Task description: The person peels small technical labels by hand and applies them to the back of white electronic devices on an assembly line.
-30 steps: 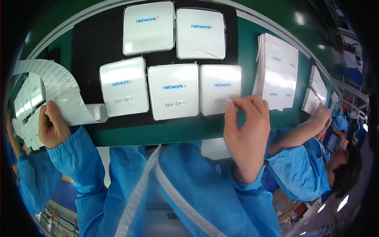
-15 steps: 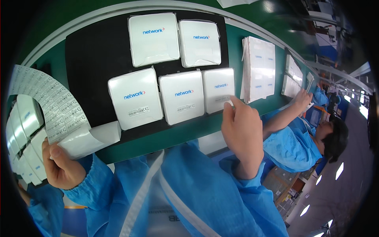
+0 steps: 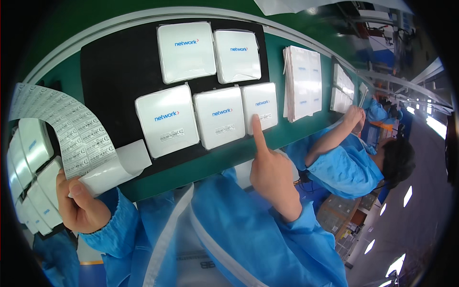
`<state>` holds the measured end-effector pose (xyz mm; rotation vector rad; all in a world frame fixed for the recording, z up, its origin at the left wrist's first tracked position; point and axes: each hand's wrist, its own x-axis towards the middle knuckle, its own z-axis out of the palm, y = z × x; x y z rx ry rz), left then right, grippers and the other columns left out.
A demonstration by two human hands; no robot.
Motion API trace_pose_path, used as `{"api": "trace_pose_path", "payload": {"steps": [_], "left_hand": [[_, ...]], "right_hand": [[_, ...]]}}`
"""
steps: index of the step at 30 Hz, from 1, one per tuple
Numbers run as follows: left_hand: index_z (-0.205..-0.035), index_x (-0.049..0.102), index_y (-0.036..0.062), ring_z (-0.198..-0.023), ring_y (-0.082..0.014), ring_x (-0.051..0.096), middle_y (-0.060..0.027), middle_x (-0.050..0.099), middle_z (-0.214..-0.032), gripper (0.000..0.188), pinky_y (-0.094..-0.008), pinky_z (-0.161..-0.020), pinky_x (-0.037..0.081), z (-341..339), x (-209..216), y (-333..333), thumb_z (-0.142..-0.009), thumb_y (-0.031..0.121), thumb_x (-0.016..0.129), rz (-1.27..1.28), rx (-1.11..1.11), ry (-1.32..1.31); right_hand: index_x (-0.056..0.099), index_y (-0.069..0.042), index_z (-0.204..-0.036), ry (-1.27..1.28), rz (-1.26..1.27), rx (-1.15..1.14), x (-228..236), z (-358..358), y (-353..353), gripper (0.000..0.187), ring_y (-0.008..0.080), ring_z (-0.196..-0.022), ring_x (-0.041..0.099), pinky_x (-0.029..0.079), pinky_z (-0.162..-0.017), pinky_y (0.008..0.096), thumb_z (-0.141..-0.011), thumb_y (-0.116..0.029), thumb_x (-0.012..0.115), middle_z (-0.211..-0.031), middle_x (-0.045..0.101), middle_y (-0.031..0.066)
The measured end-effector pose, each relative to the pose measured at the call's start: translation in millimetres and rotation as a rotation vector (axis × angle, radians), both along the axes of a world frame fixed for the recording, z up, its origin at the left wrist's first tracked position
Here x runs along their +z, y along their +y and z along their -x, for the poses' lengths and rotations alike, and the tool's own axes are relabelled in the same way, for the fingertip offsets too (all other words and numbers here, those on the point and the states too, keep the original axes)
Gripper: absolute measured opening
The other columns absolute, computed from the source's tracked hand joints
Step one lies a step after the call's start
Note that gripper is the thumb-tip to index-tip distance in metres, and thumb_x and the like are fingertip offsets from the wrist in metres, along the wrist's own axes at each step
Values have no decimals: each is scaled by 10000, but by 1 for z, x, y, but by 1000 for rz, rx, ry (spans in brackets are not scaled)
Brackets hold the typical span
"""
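My left hand (image 3: pixel 82 205) grips the lower end of a sheet of barcode labels (image 3: pixel 71 125), which arches away to the far left; its white backing (image 3: pixel 125 165) curls to the right. With the index finger stretched out and the others curled, my right hand (image 3: pixel 273 176) touches the lower part of the right white square device (image 3: pixel 259 93) in the near row. Left of it lie a middle device (image 3: pixel 218 98) and a left device (image 3: pixel 165 103). All three have a small barcode label low on the face. The far-row devices, left (image 3: pixel 186 60) and right (image 3: pixel 238 64), show none.
The devices rest on a black mat (image 3: pixel 107 95) over a green bench (image 3: pixel 165 179). To the right stands a stack of white sheets (image 3: pixel 303 86). More white devices (image 3: pixel 36 143) lie at far left. A co-worker in a blue smock (image 3: pixel 346 165) works at right.
My right hand has shifted left and down, its pinched fingers parting into one pointing finger on the right device's label. The left hand still holds the label sheet. The view has shifted slightly.
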<state>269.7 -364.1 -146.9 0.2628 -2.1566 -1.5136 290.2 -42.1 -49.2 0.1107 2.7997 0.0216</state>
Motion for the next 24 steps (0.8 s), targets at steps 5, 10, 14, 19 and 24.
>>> {"api": "trace_pose_path", "payload": {"steps": [5,10,14,19,24], "left_hand": [[-924,609,-74,-874,-180,568,-126,642,-958,306,-295,-846,450,1,-3,-1,-1050,195,540,-27,65,-25],[-946,618,-61,-854,-129,521,-62,615,-928,271,-258,-810,418,-4,-4,-2,-1055,177,546,52,134,-47],[-930,613,-48,-824,-108,483,-27,577,-887,257,-243,-769,387,-6,7,3,-1054,169,555,91,154,-52],[-921,622,-49,-809,-117,497,-45,581,-871,272,-249,-760,390,-8,26,21,-1044,189,576,133,118,-18],[-934,701,-52,-720,-155,531,-86,613,-803,235,-280,-672,406,-19,64,57,-967,176,654,224,-63,-16]], "right_hand": [[250,-61,-1610,155,5,102,-20,-4,39,943,392,-631,640,517,-601,467,-729,84,551,-747,648,220],[253,-48,-1605,220,25,-16,-31,-4,79,952,413,-733,667,528,-672,476,-714,88,558,-796,661,244],[255,-60,-1608,249,252,10,-23,-9,81,933,368,-650,622,517,-650,468,-739,91,560,-746,624,184],[294,-56,-1595,259,366,177,-29,-9,77,876,352,-618,599,488,-609,474,-772,71,565,-729,604,172],[389,19,-1533,421,638,-71,-19,6,71,764,243,-565,563,445,-529,381,-811,50,640,-697,580,116]]}}
